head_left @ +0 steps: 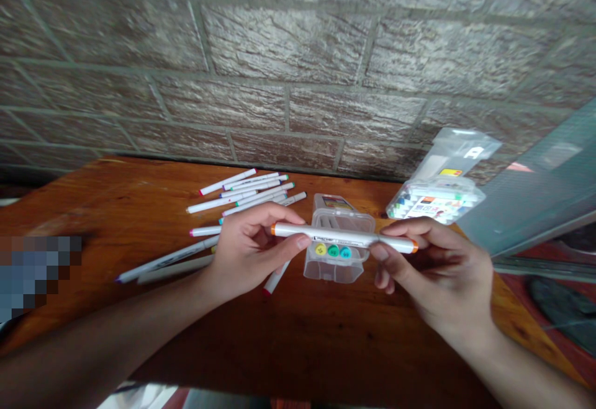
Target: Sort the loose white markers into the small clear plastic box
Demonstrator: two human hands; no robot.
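Between both hands is a white marker (344,237) with orange ends, held level above the table. My left hand (254,247) pinches its left part between thumb and fingers. On the right part, my right hand (440,266) also grips it with thumb and fingers. Behind and below the marker stands a clear plastic case (334,270) holding a few markers, with yellow, green and blue ends showing. Several loose white markers (246,192) with coloured ends lie to the left, partly hidden by my left hand. One red-ended marker (274,280) lies just left of the case.
At the back right of the wooden table (326,341) stands another clear case (435,201), lid raised, full of markers. A stone-block wall (288,61) rises behind the table. A glass panel (540,198) borders the right side. A blurred-out patch (28,278) covers something at left.
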